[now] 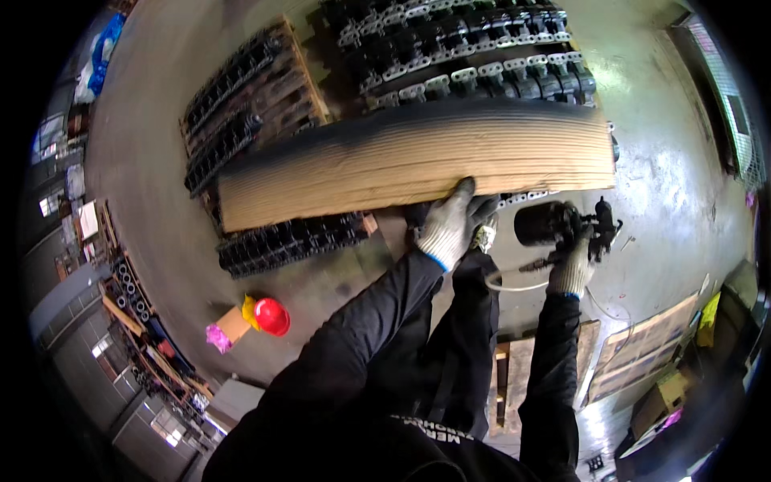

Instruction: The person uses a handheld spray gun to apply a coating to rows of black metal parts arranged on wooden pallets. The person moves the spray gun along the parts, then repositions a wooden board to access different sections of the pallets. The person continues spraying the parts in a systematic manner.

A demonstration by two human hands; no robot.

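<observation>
My left hand (446, 226), in a pale knitted glove with dark fingertips, grips the near edge of a long cardboard sheet (418, 157). The sheet's far edge is blackened. It is held over rows of black metal parts (466, 36) with pale, holed end plates, and hides some of them. To the right, my gloved right hand (572, 271) is closed around a black-coated spray gun (601, 227) with a dark cylindrical cup (540, 223). A pale hose (514, 287) curves away from near that hand. The right fingers are partly hidden by the gun.
More black parts (233, 76) lie on a wooden pallet (301, 64) at the left. A red helmet (271, 316) and a small carton (233, 324) rest on the floor to my left. Wooden pallets (642, 353) lie at the lower right; shelving with parts (132, 297) lines the far left.
</observation>
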